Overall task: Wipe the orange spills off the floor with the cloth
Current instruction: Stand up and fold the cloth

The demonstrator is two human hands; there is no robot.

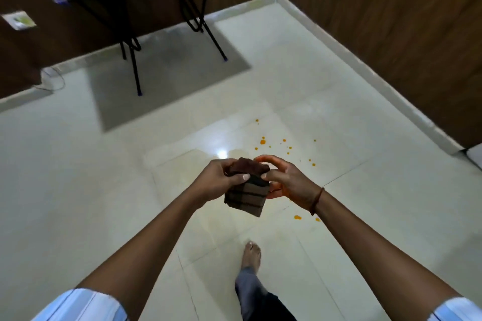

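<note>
1. Both hands are holding the cloth (246, 191) up in the air between them. The left hand (217, 182) is gripping its left side with the thumb pressing on top, and the right hand (285, 180) is pinching the right edge.
2. The cloth is looking soft, light and floppy. It's folded into a thick dark pad that's drooping below the hands, so I'm guessing a flat palm over the folded middle is beating a corner pinch.
3. The orange spills (263, 141) are sitting on the floor (78, 164) just beyond the hands and off to the right, with a couple more drops under the right wrist. The tile is looking glossy, so they're probably wiping up easily.
</note>
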